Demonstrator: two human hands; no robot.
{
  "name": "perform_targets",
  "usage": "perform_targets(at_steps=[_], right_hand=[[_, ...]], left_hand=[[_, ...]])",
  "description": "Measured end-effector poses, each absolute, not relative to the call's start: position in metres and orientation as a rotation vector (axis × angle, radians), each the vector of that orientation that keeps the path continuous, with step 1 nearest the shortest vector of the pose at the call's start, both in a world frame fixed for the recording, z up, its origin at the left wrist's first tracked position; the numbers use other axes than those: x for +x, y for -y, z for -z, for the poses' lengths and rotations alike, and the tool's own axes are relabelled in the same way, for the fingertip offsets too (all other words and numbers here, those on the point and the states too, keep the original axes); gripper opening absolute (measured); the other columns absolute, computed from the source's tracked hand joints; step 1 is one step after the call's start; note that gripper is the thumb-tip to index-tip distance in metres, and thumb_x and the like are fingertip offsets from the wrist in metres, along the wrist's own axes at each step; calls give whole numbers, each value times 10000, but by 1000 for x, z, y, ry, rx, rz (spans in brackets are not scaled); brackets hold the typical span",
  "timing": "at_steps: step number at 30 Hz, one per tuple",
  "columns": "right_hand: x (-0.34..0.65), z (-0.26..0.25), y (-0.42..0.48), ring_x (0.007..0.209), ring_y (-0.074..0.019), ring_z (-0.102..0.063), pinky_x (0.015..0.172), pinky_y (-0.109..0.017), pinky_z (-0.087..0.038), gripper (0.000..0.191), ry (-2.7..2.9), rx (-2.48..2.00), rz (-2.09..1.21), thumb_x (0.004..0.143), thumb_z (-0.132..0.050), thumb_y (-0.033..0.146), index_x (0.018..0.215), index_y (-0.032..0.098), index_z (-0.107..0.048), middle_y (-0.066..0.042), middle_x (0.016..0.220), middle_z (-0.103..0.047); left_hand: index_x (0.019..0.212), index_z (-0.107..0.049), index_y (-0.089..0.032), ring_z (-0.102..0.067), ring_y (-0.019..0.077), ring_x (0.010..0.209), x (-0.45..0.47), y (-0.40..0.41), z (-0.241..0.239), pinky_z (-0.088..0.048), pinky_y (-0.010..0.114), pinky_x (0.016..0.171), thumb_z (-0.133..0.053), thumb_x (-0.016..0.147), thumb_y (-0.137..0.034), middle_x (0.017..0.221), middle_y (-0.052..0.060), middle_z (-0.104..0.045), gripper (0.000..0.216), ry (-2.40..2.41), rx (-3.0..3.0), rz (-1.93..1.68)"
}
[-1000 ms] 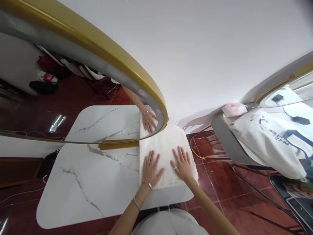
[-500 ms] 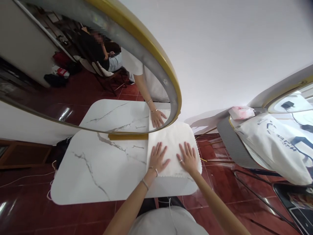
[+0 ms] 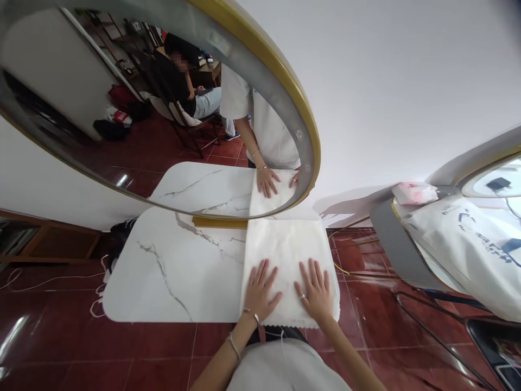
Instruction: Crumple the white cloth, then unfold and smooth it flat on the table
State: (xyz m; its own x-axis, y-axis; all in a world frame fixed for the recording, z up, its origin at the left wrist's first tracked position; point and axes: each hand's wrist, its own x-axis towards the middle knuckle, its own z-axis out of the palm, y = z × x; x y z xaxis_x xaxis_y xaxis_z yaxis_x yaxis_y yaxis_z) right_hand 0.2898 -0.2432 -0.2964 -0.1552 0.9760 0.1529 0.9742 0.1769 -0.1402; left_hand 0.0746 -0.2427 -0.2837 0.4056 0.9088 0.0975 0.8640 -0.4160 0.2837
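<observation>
A white cloth [image 3: 285, 241] with a scalloped near edge lies flat on the right part of a white marble table [image 3: 171, 271]. My left hand [image 3: 260, 290] rests flat on the cloth near its front edge, fingers spread, bracelets on the wrist. My right hand [image 3: 315, 290] lies flat beside it on the cloth, fingers spread, a ring on one finger. Neither hand holds anything. The cloth's near edge hangs slightly over the table's front edge.
A large gold-framed round mirror [image 3: 285, 81] stands at the table's back against the white wall, reflecting my arms and a seated person. A white printed bag [image 3: 468, 250] lies on a chair at the right. Red tiled floor [image 3: 366, 326] surrounds the table, with cables at the left.
Both hands have slid back along the cloth toward its near edge, and the cloth now reaches the table's front edge. The camera has tilted up, showing more of the mirror.
</observation>
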Motion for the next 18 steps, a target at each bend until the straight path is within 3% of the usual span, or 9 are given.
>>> perform_targets(at_steps=[5, 8, 13, 18], right_hand=[[271, 298, 250, 1453, -290, -139, 1131, -556, -174, 651, 2203, -1877, -26, 969, -352, 417, 1529, 287, -47, -79, 1589, -117], [270, 299, 246, 1453, -286, -141, 1129, -554, -184, 644, 2207, -1858, -23, 974, -345, 416, 1528, 291, -44, -79, 1589, -124], [272, 294, 249, 1453, -321, -114, 1110, -597, -196, 649, 2223, -1861, -39, 977, -331, 418, 1529, 275, -21, -98, 1592, -78], [265, 285, 256, 1443, -395, -56, 1074, -692, -135, 657, 2473, -1638, -76, 948, -393, 457, 1521, 325, -100, -72, 1592, -102]], left_hand=[[1518, -106, -257, -147, 264, 1463, 58, 222, 284, -317, 485, 1125, -476, 916, -410, 1595, 94, -138, 723, -1642, 2442, -502], [1523, -47, -226, -83, 254, 1471, 62, 171, 285, -278, 473, 1150, -389, 954, -330, 1601, 102, -90, 671, -1735, 2409, -562], [1509, -147, -121, -85, 292, 1468, 64, 110, 293, -224, 475, 1170, -418, 931, -375, 1584, 150, -153, 688, -1816, 2376, -493], [1497, -216, -139, -109, 264, 1469, 43, 111, 295, -201, 452, 1180, -410, 927, -399, 1587, 116, -171, 657, -1844, 2334, -512]])
